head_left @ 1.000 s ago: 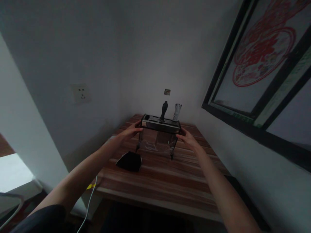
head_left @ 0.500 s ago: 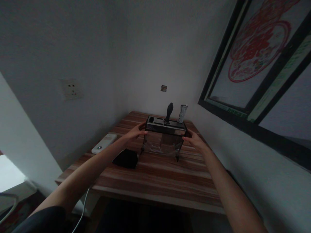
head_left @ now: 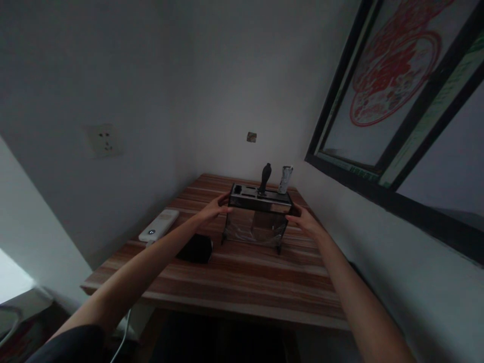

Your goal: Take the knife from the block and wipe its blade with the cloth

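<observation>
Silvery metal tops the rack [head_left: 259, 202] on the table [head_left: 242, 287], its ends held between left hand [head_left: 215, 208] and right hand [head_left: 304, 220]; were their grip uneven, the rack could tilt, spilling the black handle [head_left: 265, 176] rising from it (perhaps the wrapped handle [head_left: 285, 180] too).

You face a dim corner with plain grey-white walls: the left wall [head_left: 132, 85] carries a socket outlet [head_left: 103, 141], and the back wall [head_left: 223, 80] a small brownish patch [head_left: 251, 137]. On the right wall [head_left: 333, 206], beside you, hangs a black-framed panel [head_left: 370, 136] with a red circular print [head_left: 395, 78]. Your wood-grain table [head_left: 242, 287], striped reddish brown and pale, fills the corner. Brighter light shows at your lower left.
</observation>
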{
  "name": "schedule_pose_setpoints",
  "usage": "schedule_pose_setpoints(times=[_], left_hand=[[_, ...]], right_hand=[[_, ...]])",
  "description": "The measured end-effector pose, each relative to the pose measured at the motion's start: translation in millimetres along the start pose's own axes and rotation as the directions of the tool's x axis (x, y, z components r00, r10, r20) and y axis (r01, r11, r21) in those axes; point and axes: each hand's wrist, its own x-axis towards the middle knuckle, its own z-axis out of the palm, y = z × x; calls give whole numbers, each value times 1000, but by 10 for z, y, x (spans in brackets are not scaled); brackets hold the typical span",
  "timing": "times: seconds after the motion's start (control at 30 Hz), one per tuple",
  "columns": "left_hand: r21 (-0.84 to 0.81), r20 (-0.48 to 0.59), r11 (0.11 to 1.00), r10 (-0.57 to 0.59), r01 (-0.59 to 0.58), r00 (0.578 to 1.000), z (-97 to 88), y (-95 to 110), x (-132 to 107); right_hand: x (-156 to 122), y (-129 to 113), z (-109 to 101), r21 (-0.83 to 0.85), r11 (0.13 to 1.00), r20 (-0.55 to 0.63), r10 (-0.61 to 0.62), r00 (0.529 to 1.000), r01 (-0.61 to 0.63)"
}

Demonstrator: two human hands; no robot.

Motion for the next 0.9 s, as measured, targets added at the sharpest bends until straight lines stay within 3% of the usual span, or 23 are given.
schedule_pose_setpoints(times=[0.6,0.9], left_hand=[[63,22,998,9,-11,1000,-81,-10,-37],[108,30,994,15,-19,999,-112,-44,-27]], right_hand=[[-48,-95,131,53,998,-16,27,1000,-26],[-79,-1,146,68,997,-47,36,998,-33]])
